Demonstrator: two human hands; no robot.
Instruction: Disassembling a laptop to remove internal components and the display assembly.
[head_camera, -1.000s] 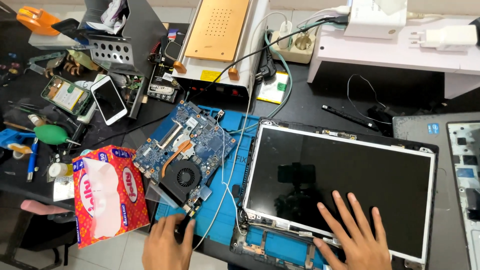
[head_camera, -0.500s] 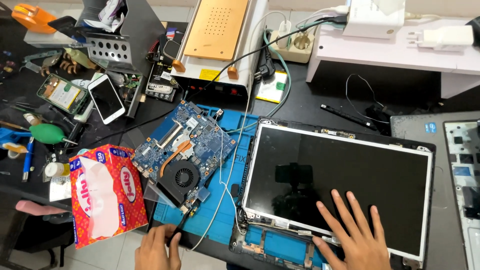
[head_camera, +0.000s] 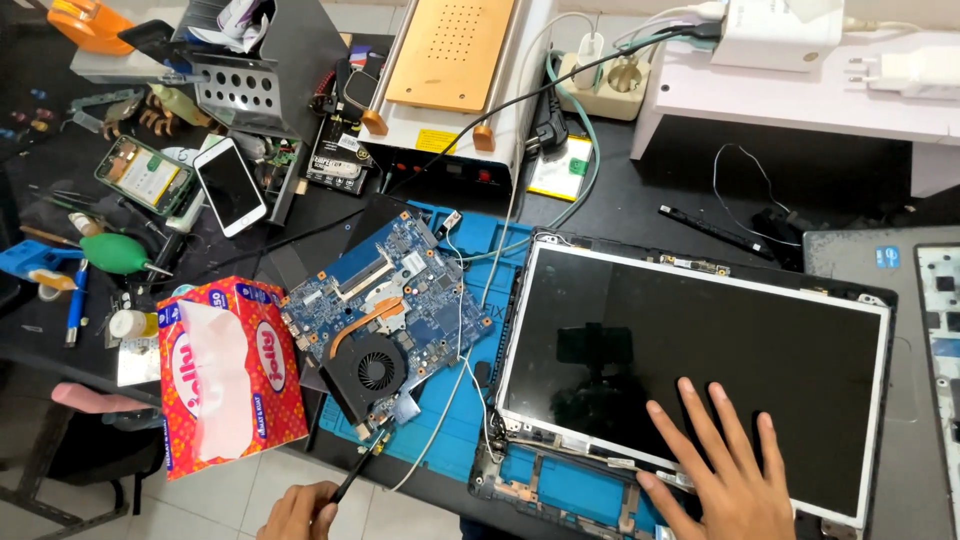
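Laptop teardown, mid-stage: mainboard (head_camera: 385, 305), blue, with copper heat pipe and black fan (head_camera: 372, 370), already out of its case and lying tilted on the blue work mat (head_camera: 470, 420), near the middle of the table (head_camera: 640, 190); screen panel (head_camera: 690, 365), bare of its bezel, lying flat just right of the board, its lower metal frame and hinge area exposed. Left hand (head_camera: 298, 512), low at the frame edge, fingers closed round the handle of a thin black tool (head_camera: 352, 478); tool tip touching the board's near corner by a small connector. Right hand (head_camera: 722, 470) resting flat on the panel's lower right part, fingers spread. Grey laptop shell (head_camera: 850, 255) set aside at far right. Red tissue box (head_camera: 232, 372) just left of the board; white phone (head_camera: 230, 185), opened phone (head_camera: 150, 175) and green blower (head_camera: 122, 253) further left; heating plate station (head_camera: 450, 60) behind. Judged: stripping largely done, board-level work in hand, reassembly not begun
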